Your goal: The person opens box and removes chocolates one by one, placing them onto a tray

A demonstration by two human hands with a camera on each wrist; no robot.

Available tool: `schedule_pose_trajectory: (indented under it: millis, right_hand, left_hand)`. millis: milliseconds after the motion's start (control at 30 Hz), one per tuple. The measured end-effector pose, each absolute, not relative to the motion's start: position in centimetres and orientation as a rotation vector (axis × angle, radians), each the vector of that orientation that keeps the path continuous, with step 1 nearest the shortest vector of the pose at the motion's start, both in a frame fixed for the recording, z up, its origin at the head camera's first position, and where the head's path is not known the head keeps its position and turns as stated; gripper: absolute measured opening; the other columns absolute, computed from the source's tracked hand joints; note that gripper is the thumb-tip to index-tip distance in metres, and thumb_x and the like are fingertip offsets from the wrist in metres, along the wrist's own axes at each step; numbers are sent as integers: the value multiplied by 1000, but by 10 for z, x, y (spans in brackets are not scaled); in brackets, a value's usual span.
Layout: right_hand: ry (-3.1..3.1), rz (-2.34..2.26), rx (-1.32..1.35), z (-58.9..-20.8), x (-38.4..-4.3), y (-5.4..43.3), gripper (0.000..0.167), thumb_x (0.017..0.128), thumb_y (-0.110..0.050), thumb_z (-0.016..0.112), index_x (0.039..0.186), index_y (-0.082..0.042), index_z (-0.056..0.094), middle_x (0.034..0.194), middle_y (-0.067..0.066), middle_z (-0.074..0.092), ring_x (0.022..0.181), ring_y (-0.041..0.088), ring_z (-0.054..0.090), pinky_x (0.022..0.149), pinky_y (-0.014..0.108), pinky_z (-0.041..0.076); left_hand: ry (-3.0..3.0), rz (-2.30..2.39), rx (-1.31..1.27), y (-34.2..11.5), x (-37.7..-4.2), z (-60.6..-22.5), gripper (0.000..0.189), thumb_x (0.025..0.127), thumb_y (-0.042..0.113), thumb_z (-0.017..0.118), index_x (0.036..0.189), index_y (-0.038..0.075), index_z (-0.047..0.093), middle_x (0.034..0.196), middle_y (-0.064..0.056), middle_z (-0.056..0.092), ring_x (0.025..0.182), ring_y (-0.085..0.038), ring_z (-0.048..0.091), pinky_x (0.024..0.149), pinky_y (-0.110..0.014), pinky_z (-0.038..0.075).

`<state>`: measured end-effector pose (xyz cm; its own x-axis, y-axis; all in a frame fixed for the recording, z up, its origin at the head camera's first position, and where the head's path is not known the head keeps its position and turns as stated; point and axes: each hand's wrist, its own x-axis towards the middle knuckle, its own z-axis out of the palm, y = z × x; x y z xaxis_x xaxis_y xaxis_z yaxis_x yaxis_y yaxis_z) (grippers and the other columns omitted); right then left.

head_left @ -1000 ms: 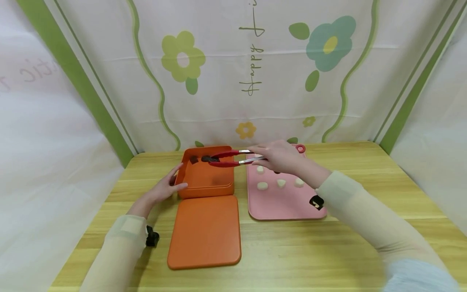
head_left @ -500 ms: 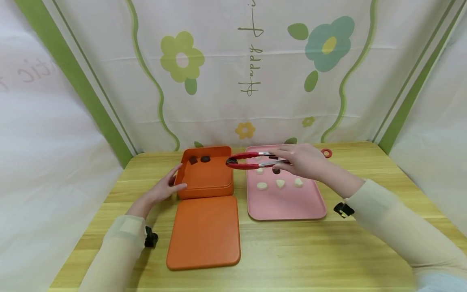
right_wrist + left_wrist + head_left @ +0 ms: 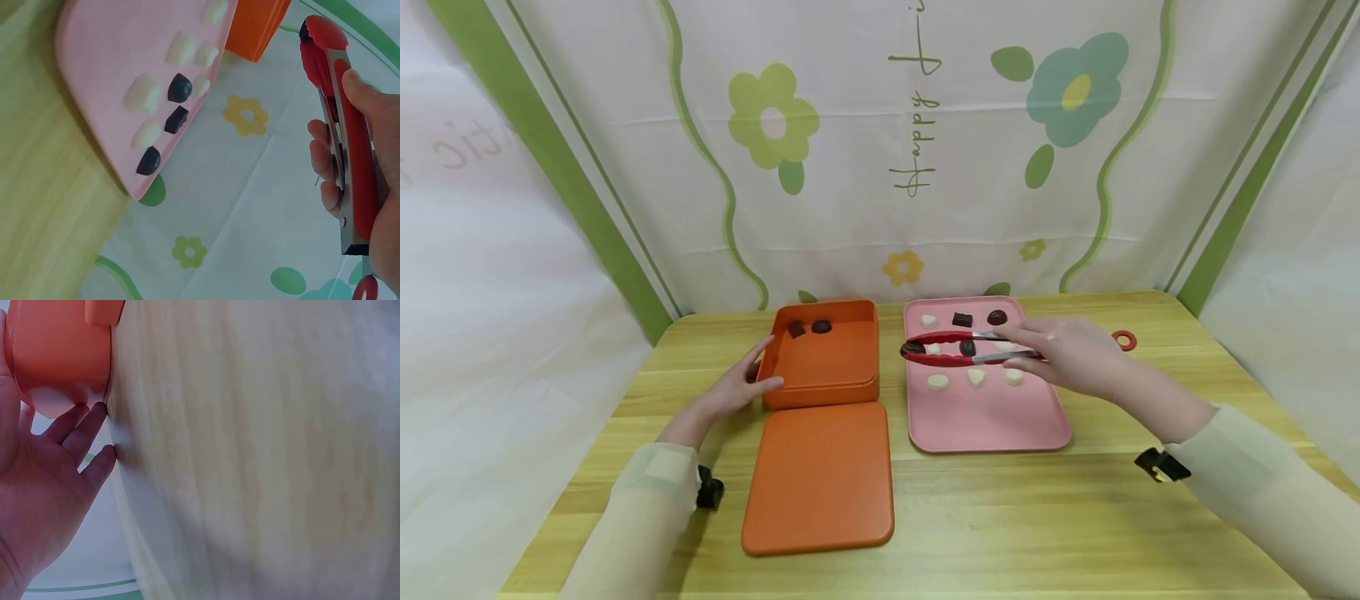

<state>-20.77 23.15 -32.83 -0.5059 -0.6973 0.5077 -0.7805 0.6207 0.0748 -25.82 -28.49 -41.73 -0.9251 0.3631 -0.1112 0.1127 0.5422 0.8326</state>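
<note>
My right hand (image 3: 1075, 354) grips red-handled metal tongs (image 3: 981, 360), held low over the pink tray (image 3: 988, 425). A dark patch (image 3: 913, 348) shows between their red tips; I cannot tell whether it is a chocolate or the tips' inside. On the tray lie several white pieces (image 3: 937, 382) and dark chocolates (image 3: 962, 319). My left hand (image 3: 730, 392) rests against the left side of the orange box (image 3: 820, 396), thumb at its front corner. In the left wrist view its fingers (image 3: 84, 434) are spread, fingertips at the box wall. Two dark chocolates (image 3: 822, 327) sit at the box's back left.
In front of the box an orange lid (image 3: 818, 483) lies flat on the wooden table (image 3: 1000, 525). A flower-printed white cloth (image 3: 850, 208) hangs right behind the table's back edge, with cloth on both sides too.
My right hand has carried the tongs rightward, out of the box and over the tray. The second dark chocolate now lies in the box, apart from the tongs. My left hand has stayed put.
</note>
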Motion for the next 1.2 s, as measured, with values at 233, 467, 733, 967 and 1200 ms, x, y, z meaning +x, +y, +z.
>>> schedule_pose_trajectory:
  millis: [233, 467, 733, 967, 1200]
  right_hand:
    - [-2352, 259, 1168, -340, -196, 243, 68, 95, -63, 34, 122, -11, 70, 97, 5, 73, 58, 8, 60, 50, 29, 46]
    - [-2408, 256, 1161, -352, -181, 256, 50, 83, -39, 76, 124, -13, 69, 99, 5, 73, 61, 5, 61, 53, 29, 49]
    - [-2457, 272, 1152, -368, -169, 263, 55, 72, -25, 85, 123, -13, 70, 99, 5, 73, 60, 3, 60, 53, 25, 49]
    - [-2476, 266, 1146, -380, -165, 265, 52, 76, -29, 83, 124, -14, 70, 100, 3, 73, 70, 11, 68, 60, 33, 55]
    - [-2458, 271, 1159, -387, -164, 264, 47, 78, -29, 81, 121, -13, 71, 100, 2, 73, 75, 14, 70, 61, 35, 55]
  left_hand:
    - [2496, 1345, 383, -284, -257, -416, 87, 96, 27, 64, 158, 19, 3, 149, -35, 28, 134, -47, 32, 108, -60, 24]
    - [2502, 1329, 382, -283, -259, -415, 87, 96, 29, 64, 158, 20, 3, 149, -34, 28, 135, -46, 32, 107, -60, 25]
    - [2503, 1324, 376, -284, -259, -415, 88, 96, 29, 64, 158, 20, 3, 149, -34, 27, 135, -47, 31, 107, -61, 25]
    - [2517, 1309, 383, -284, -258, -414, 87, 96, 28, 63, 158, 18, 3, 149, -34, 26, 135, -47, 30, 107, -61, 25]
    - [2499, 1308, 390, -273, -243, -390, 86, 96, 25, 64, 157, 8, 5, 147, -39, 25, 134, -51, 28, 106, -62, 24]
